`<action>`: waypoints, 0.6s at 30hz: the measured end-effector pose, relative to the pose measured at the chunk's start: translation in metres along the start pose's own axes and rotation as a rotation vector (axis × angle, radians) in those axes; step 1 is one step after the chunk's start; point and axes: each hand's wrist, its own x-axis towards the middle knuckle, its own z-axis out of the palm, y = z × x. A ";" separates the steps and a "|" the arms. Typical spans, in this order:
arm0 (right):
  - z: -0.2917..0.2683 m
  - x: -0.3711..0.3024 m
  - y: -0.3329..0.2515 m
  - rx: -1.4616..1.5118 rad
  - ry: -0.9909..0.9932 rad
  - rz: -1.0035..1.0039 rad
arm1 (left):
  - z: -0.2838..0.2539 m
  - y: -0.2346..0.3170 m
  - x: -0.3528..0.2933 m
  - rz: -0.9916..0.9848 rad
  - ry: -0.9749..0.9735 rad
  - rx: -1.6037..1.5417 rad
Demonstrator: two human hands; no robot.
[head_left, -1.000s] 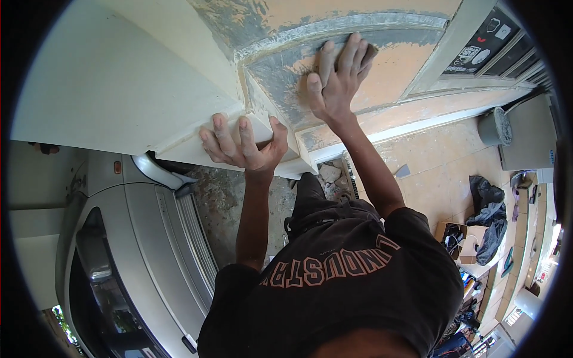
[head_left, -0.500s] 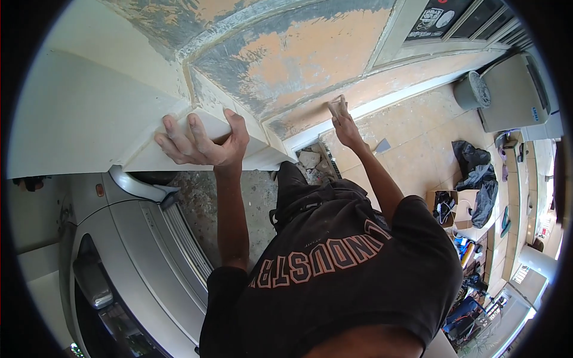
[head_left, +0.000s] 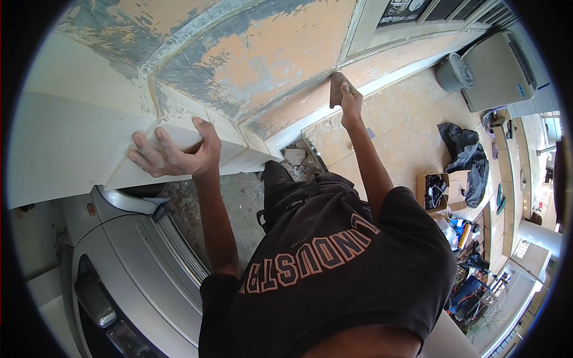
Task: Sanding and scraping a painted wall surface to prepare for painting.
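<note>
My left hand [head_left: 176, 152] is braced at the edge of a white pillar [head_left: 71, 125], its fingers spread and the thumb apart, with nothing held. My right hand [head_left: 350, 98] is closed on a flat brown piece of sandpaper [head_left: 336, 89], its fingers partly hidden behind it. The sandpaper is up at the low orange wall [head_left: 268, 53], near the ridge below the window frame. Grey filler patches and scraped marks cover much of that wall. Whether the sandpaper touches the surface, I cannot tell.
A silver car [head_left: 143, 250] stands close on my left. Rubble [head_left: 295, 156] lies in a gap by my feet. Farther right are a grey bucket [head_left: 455, 73], a pale appliance [head_left: 498, 70], a black plastic bag [head_left: 468, 155] and a cardboard box [head_left: 433, 191] on the tiled floor [head_left: 400, 113].
My right hand has moved up and along the wall, turning so that the brown sandpaper's flat face shows. My left hand stays at the pillar edge while the whole view shifts.
</note>
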 end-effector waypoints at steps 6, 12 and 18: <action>0.051 -0.028 -0.017 0.391 -0.228 0.117 | -0.001 -0.001 -0.002 -0.011 -0.006 0.011; 0.053 -0.006 -0.004 0.599 -0.182 0.158 | 0.003 0.001 0.000 -0.012 -0.001 -0.003; 0.048 -0.016 -0.028 0.402 -0.329 0.218 | 0.001 -0.003 -0.006 -0.026 -0.018 0.000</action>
